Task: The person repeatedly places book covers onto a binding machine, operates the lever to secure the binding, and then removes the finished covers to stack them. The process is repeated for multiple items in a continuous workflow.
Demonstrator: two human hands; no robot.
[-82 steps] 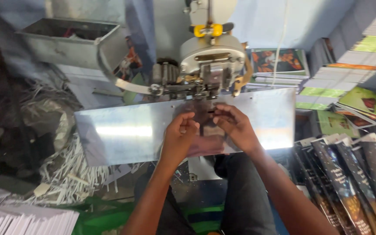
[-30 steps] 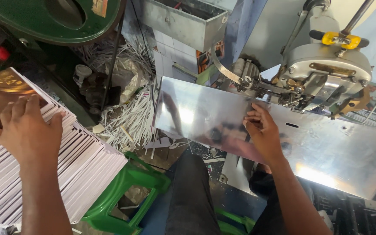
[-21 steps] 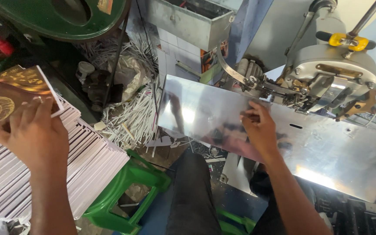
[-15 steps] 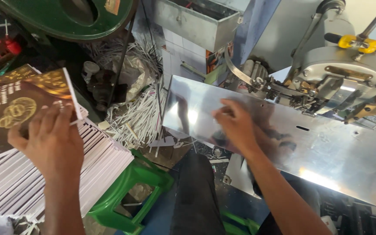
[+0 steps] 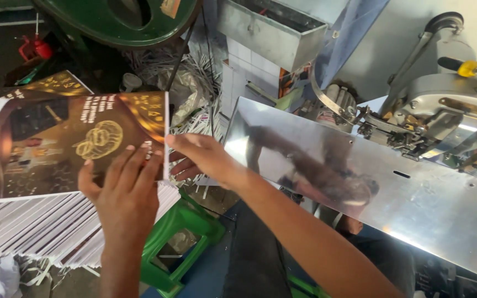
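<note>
My left hand (image 5: 123,193) lies flat on a dark brown booklet with gold artwork (image 5: 56,146), lifting it off a stack of white-edged booklets (image 5: 56,226) at the left. At the booklet's right edge my right hand (image 5: 202,157) reaches across and takes hold with thumb and fingers. A shiny steel machine table (image 5: 404,187) stretches to the right with no hand on it. Above it sits the grey stitching head (image 5: 443,110).
A green plastic stool (image 5: 180,232) stands below the stack. Paper trimmings (image 5: 155,66) lie heaped behind, under a green wheel (image 5: 117,22). A grey metal box (image 5: 271,30) hangs at the top centre. My dark-trousered legs (image 5: 255,254) are beneath the steel table.
My right hand left the steel table and swung left to the booklet's edge. My left hand has lifted the top booklet off the stack and drawn it rightward.
</note>
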